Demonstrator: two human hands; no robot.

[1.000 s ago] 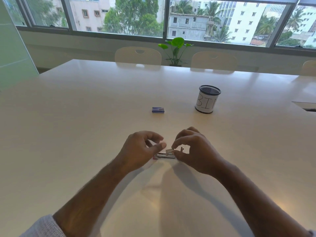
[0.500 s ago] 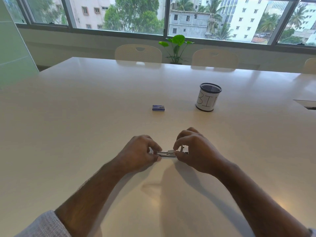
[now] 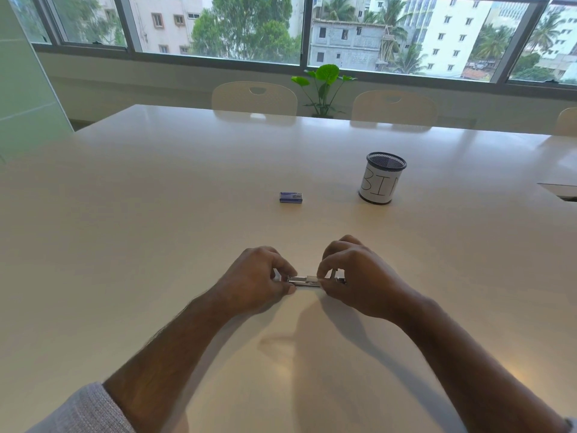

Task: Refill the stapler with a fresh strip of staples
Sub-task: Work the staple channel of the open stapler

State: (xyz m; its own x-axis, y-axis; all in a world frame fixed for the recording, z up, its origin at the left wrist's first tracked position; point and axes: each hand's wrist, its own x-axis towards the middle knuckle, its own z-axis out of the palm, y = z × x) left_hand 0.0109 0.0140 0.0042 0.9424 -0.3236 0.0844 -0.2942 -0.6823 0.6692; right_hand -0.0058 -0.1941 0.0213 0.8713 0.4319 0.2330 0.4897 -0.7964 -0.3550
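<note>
Nearer you than the small blue staple box, your left hand and right hand pinch the slim silver metal stapler's ends on the white table.

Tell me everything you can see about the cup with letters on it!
The cup stands upright on the white table, far right of the small blue box. It is round, with a dark mesh rim and a white paper wrap marked "BIN" in thin black letters. Nothing touches it except the table. Its inside cannot be seen.

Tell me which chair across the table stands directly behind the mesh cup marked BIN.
The right-hand full chair. It lines up behind the mesh cup, right of the potted plant; the other chair stands left of the plant.
</note>
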